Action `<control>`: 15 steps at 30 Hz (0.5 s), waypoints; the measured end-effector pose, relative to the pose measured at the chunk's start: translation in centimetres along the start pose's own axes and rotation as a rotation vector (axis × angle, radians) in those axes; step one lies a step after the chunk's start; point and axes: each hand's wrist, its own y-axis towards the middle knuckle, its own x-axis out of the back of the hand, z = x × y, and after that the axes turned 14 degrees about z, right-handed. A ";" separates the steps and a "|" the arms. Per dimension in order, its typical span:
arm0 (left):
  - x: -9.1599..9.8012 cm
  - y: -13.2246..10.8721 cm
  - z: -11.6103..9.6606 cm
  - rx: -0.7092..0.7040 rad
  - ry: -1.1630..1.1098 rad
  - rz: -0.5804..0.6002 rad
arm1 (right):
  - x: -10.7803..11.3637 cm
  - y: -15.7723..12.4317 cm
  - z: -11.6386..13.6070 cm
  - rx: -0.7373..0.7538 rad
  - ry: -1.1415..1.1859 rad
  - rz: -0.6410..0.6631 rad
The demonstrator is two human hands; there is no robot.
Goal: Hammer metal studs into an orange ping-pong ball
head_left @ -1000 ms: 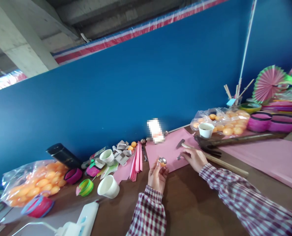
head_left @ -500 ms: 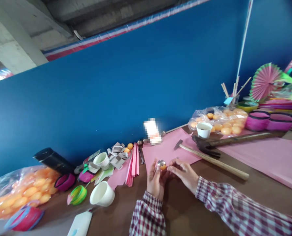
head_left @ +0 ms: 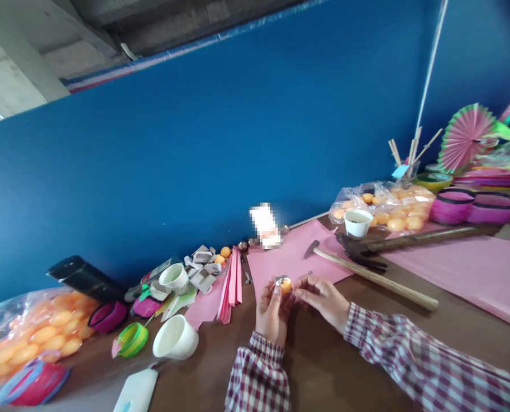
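Observation:
A small orange ball (head_left: 285, 285) with a shiny silver cover over its upper left part is held in my left hand (head_left: 272, 312), between thumb and fingers. Just right of the ball, my right hand (head_left: 321, 297) is closed in a pinch, with its fingertips at or very near the ball's edge. What those fingertips hold, if anything, is too small to make out. Beneath and behind the hands lies a pink sheet (head_left: 284, 252), and a hammer (head_left: 375, 277) with a wooden handle rests beyond my right hand.
A larger hammer-like tool (head_left: 418, 239) and a small white cup (head_left: 358, 224) lie at right, near a bag of orange balls (head_left: 396, 220). To the left are a white cup (head_left: 175, 337), folded pink strips (head_left: 233, 286), a green bowl (head_left: 132, 339) and another ball bag (head_left: 40, 337). A blue partition (head_left: 220, 143) stands behind.
The ball has turned in my left hand: its silver part now faces up and left, and more orange shows. Both hands stay in nearly the same place.

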 end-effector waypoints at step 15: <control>-0.4 0.1 -0.1 0.033 0.105 0.038 | 0.1 -0.2 0.3 0.032 0.061 -0.018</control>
